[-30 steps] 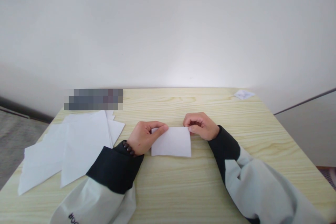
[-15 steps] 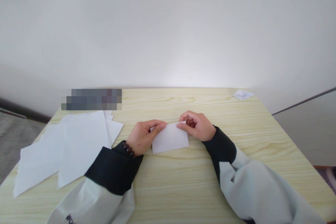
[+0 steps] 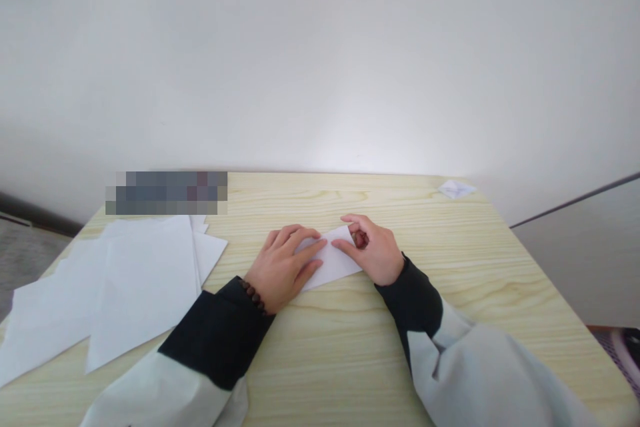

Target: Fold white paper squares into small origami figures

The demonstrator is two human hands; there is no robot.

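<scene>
A small folded white paper [image 3: 334, 260] lies on the light wooden table [image 3: 350, 340] between my hands. My left hand [image 3: 285, 265] rests flat on its left part, fingers stretched out and pressing it down. My right hand [image 3: 373, 250] sits at the paper's right side, its thumb and forefinger pinched on the upper right corner. A bead bracelet is on my left wrist. Both arms wear dark cuffs with pale grey sleeves.
Several loose white sheets [image 3: 115, 287] lie spread over the table's left side. A small folded paper piece [image 3: 456, 189] sits at the far right corner. A blurred patch covers something at the table's back left. A white wall stands behind the table.
The paper has turned and shows as a narrower, slanted shape. My left hand went from pinching its left edge to lying flat on it. My right hand moved inward along the top edge.
</scene>
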